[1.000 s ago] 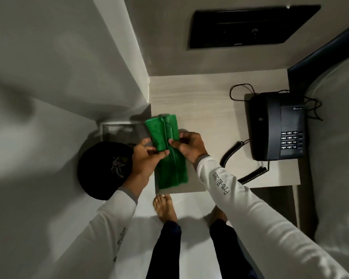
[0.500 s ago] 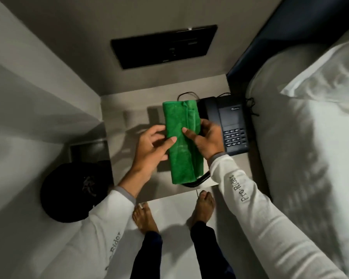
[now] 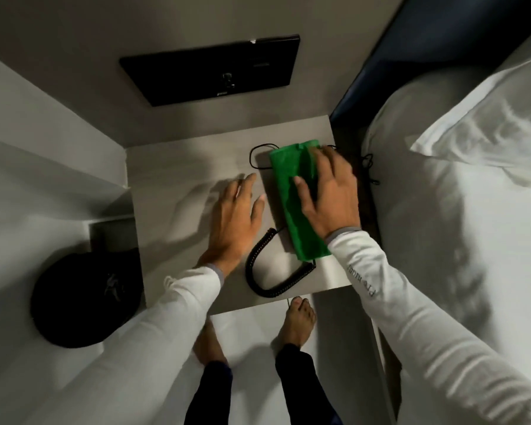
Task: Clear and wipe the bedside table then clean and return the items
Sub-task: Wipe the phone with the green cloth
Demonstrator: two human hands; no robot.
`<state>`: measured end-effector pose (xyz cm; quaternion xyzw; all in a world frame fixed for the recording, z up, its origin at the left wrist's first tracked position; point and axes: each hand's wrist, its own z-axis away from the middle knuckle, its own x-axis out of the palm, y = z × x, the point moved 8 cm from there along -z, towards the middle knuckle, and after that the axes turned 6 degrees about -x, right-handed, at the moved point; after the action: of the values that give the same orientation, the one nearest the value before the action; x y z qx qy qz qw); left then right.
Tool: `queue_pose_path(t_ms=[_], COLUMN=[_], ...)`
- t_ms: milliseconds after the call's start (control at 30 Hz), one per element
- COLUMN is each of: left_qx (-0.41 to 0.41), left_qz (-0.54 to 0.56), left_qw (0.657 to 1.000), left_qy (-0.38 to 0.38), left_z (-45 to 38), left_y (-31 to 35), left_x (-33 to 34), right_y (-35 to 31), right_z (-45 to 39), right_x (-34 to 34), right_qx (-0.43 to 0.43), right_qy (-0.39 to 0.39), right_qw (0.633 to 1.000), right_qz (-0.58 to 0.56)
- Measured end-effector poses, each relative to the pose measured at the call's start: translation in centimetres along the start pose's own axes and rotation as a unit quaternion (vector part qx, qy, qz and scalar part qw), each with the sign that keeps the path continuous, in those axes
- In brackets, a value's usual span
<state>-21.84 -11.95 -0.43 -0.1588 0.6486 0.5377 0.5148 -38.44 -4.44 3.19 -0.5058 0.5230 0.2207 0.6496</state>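
The right hand lies flat, fingers spread, pressing the folded green cloth at the right edge of the bedside table. The left hand is open, holding nothing, over the bare left part. A coiled cord loops near the front edge; the bed stands close on the right.

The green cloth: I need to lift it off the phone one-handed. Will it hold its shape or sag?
The green cloth will probably sag: it drapes over the phone beneath the right hand and hangs past its near edge. Folded in layers, it may unfold when lifted. It looks light, so dragging it could nudge the coiled cord.
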Motion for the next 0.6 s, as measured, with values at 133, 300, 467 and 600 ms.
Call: queue_pose_path(t_ms=[133, 300, 467, 600], left_qx=[0.062, 0.079, 0.067, 0.066], left_qz=[-0.214, -0.240, -0.253, -0.259], left_qw=[0.974, 0.966, 0.965, 0.963], left_qy=[-0.042, -0.059, -0.024, -0.043], left_z=[-0.4, 0.2, 0.1, 0.0], left_y=[-3.5, -3.3, -3.4, -3.5], left_x=[3.8, 8.1, 8.1, 8.4], right_y=[-1.7, -0.7, -0.8, -0.6], right_z=[-0.5, -0.4, 0.1, 1.6], right_x=[4.4, 5.4, 5.2, 4.9], right_qx=[-0.094, -0.104, -0.097, -0.087], right_qy=[-0.050, -0.034, -0.017, -0.007], right_qw=[0.991, 0.991, 0.994, 0.994], right_qz=[0.076, 0.074, 0.056, 0.059])
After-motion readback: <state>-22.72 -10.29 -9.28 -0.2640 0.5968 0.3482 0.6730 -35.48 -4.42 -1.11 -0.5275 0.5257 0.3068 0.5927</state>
